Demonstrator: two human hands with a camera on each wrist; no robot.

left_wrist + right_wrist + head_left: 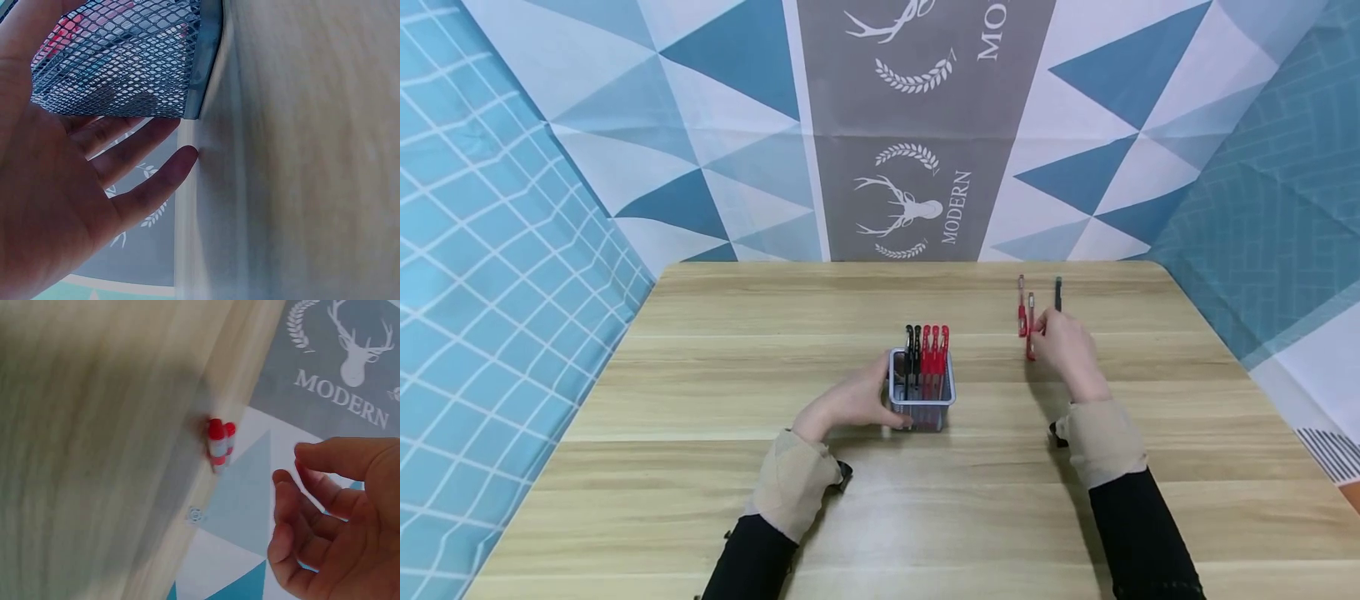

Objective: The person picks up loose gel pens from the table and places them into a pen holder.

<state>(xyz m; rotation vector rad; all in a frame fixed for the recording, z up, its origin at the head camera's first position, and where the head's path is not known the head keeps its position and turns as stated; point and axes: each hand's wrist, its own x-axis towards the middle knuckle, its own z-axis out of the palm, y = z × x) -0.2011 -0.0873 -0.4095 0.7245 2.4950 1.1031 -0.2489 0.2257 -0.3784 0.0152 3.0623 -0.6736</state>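
My left hand point(859, 398) grips a grey mesh pen holder point(922, 414), thumb at its near side and fingers round the left and far side. Inside stand black pens point(909, 354) and red pens point(935, 350), upright with caps on top. Through the mesh point(125, 69) in the left wrist view some red shows. Over at the right my right hand point(1067, 343) hovers beside two red pens point(1022, 321) lying on the table. Its thumb and fingers point(337, 456) are loosely bent, with a gap between them and nothing held. A black pen point(1057, 287) lies just beyond this hand.
The wooden table point(715, 375) ends at a patterned cloth backdrop point(895, 200) behind. Blue checked cloth point(497, 275) hangs along the left side, and more cloth point(1270, 192) on the right.
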